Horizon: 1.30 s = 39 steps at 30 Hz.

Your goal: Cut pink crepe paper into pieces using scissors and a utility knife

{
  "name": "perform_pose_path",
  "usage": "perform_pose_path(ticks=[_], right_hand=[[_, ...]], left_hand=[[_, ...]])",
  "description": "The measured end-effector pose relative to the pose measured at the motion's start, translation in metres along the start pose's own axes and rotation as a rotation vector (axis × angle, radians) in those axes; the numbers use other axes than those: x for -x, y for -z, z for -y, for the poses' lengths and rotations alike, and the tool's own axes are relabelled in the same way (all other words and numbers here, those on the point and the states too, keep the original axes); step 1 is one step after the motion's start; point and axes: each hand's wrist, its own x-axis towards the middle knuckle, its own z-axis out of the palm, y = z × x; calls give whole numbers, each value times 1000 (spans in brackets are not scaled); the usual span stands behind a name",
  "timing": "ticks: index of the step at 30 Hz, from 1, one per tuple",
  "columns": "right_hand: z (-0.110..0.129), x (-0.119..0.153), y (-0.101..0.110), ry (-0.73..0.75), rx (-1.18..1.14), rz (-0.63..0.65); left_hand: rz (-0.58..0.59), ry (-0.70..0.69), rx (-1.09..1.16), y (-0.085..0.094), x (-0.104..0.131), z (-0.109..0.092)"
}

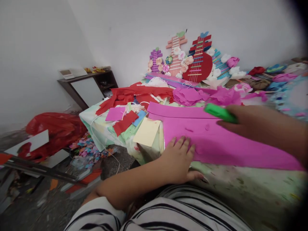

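A large magenta sheet [228, 144] lies across the table in front of me, with a narrow magenta strip [178, 111] along its far edge. My left hand [179, 158] rests flat on the sheet's near left corner, fingers spread, its thumb over the front edge. Above the sheet's right part, my right hand [237, 118] grips a green tool [218, 111], which looks like a cutter or marker; its tip points left, near the strip. Two small magenta scraps lie on the sheet between my hands.
Left of the sheet are a cream card [147, 131], a red piece [125, 123] and white cord. Crumpled red paper [144, 93] and magenta paper [187, 96] lie behind. Guitar-shaped crafts [198, 65] lean on the wall. A red bag [55, 128] sits on the floor.
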Motion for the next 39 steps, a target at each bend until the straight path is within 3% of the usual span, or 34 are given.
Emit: perform_pose_path(ticks=[3,6,9,12,15,17,20,23,29,32,35,37,39], right_hand=[[36,-26,-9,-3,-222,143],[61,-51,-14,-164,-994,189],[69,-66,-16,-275,-1788,92],[71,-70,-20,-254,-2131,-7],[74,-65,-26,-311,-2151,-21],[79,-59,-28,-331,-2081,-17],[88,-47,-25,-140,-1872,-62],[95,-37,-20,40,-1636,-140],[88,-27,-18,7,-1467,-286],[82,-19,-18,84,-1436,-227],[79,-9,-14,301,-1317,-22],[78,-6,-12,369,-1231,119],[74,-9,-13,306,-1274,162]], left_hand=[[-44,-16,-5,1,5,2],[-132,-49,-4,2,11,4],[-271,-97,31,3,20,3],[-458,-134,81,4,32,3],[-648,-7,124,10,39,10],[-656,164,187,19,39,18],[-509,319,324,37,31,31],[-358,280,497,54,18,37],[-239,329,829,68,4,37],[-138,329,944,72,2,36],[-6,225,1040,77,-2,35],[5,169,1035,78,-3,37],[-76,181,902,76,1,44]])
